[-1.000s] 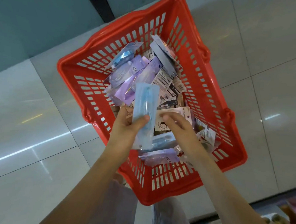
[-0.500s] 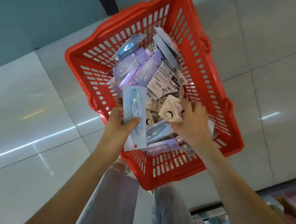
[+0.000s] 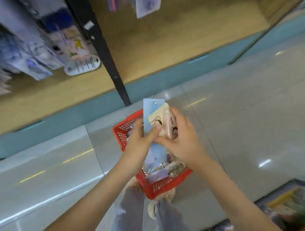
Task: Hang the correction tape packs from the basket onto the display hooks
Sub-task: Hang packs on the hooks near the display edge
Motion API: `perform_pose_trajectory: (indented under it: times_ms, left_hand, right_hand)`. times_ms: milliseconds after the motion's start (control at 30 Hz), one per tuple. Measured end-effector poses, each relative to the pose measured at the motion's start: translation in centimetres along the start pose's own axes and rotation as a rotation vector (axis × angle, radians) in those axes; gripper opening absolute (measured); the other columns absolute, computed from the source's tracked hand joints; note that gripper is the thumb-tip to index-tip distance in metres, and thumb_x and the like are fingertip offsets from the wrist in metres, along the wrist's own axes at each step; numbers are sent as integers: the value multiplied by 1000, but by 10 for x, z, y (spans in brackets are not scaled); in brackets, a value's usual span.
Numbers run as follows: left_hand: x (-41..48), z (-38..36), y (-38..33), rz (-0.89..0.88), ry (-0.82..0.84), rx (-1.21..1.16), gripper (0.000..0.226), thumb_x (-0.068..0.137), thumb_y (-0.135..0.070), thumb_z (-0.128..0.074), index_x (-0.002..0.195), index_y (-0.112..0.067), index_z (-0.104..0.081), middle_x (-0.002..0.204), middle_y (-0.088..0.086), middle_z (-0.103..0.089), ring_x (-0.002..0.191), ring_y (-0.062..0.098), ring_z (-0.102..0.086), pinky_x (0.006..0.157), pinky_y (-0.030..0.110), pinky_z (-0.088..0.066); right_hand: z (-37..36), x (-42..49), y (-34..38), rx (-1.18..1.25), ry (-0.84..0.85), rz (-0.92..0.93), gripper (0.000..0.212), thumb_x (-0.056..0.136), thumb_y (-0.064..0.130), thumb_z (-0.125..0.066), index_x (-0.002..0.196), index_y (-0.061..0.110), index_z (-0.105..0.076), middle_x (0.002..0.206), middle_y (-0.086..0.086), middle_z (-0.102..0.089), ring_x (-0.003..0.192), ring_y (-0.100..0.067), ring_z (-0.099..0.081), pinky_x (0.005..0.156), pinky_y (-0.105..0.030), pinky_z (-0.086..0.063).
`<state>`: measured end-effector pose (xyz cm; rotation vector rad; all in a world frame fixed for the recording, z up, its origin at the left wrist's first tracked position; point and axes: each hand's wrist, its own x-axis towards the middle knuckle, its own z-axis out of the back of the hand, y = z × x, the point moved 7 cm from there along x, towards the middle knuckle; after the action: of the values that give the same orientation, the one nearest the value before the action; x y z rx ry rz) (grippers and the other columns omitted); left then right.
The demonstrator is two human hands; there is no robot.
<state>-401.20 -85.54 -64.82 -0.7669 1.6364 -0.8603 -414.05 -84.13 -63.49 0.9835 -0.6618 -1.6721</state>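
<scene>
Blue pack (image 3: 149, 113) upright above basket (image 3: 162, 186), pinched between left hand (image 3: 139, 143) thumb and fingers | cream pack (image 3: 157, 120) overlaps its front, gripped by right hand (image 3: 182, 141), fingers curled round it | basket on floor (image 3: 254, 120) | hanging goods (image 3: 45, 56) upper left, blurred

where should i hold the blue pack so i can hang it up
Grip the blue pack around its middle, from its left edge, much as the left hand pinches it. It stands upright, long and flat, so a pinch there likely leaves the top end free for a hook. The right hand holds the cream pack against its right side.
</scene>
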Motion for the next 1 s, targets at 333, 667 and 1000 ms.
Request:
perform_pose_trajectory:
  times_ms: [333, 667, 1000]
  left_hand:
    - [-126, 47, -253, -239, -99, 165, 31, 89, -22, -70, 114, -13, -56, 110, 5, -69, 102, 22, -67, 88, 37, -53]
    - [-215, 89, -369, -315, 170, 25, 26, 88, -14, -58, 110, -1, -64, 100, 15, -71, 86, 27, -67, 77, 35, -57]
    - [-280, 245, -483, -549, -19, 50, 16, 94, -17, -58, 109, -11, -62, 85, 2, -71, 70, 19, -69, 60, 31, -57]
  right_hand:
    - [102, -71, 262, -597, 51, 992, 86, 83, 33, -68, 152, 37, -16, 159, 7, -9, 146, -19, -9, 117, -37, -16]
    - [87, -120, 412, -855, -263, 1536, 31, 87, 25, -57, 114, 15, -49, 107, -3, -67, 111, -18, -53, 97, -35, -37]
    - [67, -101, 546, -197, -419, 1019, 43, 85, 30, -68, 119, 10, -51, 137, -7, -45, 133, -10, -34, 109, -20, -26]
